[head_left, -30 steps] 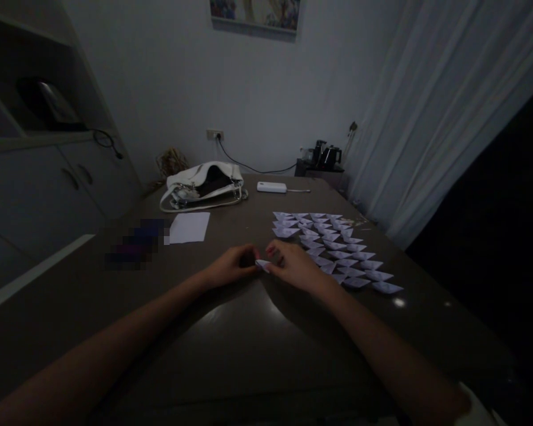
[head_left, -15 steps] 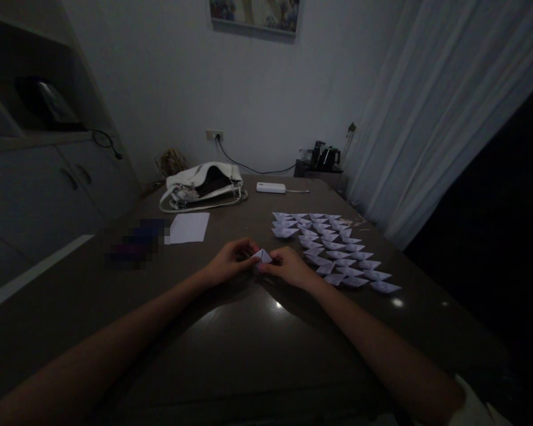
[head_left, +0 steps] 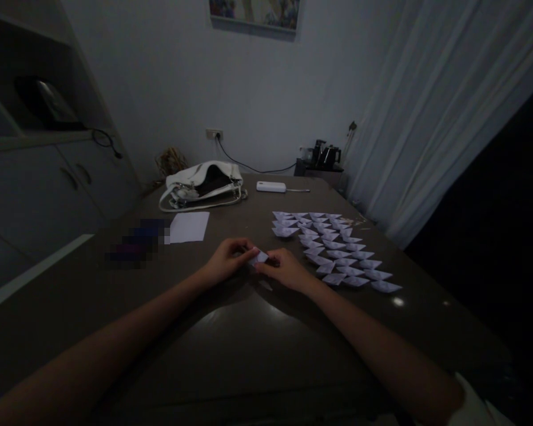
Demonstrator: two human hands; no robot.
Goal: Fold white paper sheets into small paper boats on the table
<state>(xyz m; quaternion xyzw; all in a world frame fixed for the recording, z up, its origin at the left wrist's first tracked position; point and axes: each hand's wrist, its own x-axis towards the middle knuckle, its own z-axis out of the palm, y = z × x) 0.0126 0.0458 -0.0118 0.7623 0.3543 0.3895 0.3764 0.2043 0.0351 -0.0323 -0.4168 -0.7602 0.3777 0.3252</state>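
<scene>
Because the folded paper (head_left: pixel 260 257) looks small, thin and made of several layers, it probably weighs next to nothing and calls for a light touch rather than a strong one. It sits between the two hands near the middle of the desk (head_left: pixel 249 349), on the near side of the white sheet (head_left: pixel 189 227) and to the left of the rows of paper boats (head_left: pixel 337 254); whether its lower edge touches the surface I cannot tell. The left hand (head_left: pixel 227 260) is nearly closed, its thumb and fingers pinching the paper's left side, while the right hand (head_left: pixel 288 270) has its thumb low on the near face and its fingertips at the right corner, equally narrow in its grip. The stacked layers are likely stiffer along the creases and softer across the flat faces, so the firm places to hold are the folded edges and corners, with the pads of thumb and forefinger laid flat. Dry paper should not slip much, but it may crumple or tear at a point if squeezed or pulled hard. The neighbouring boats seem just as light; a brushing sleeve or wrist could push them out of line.
</scene>
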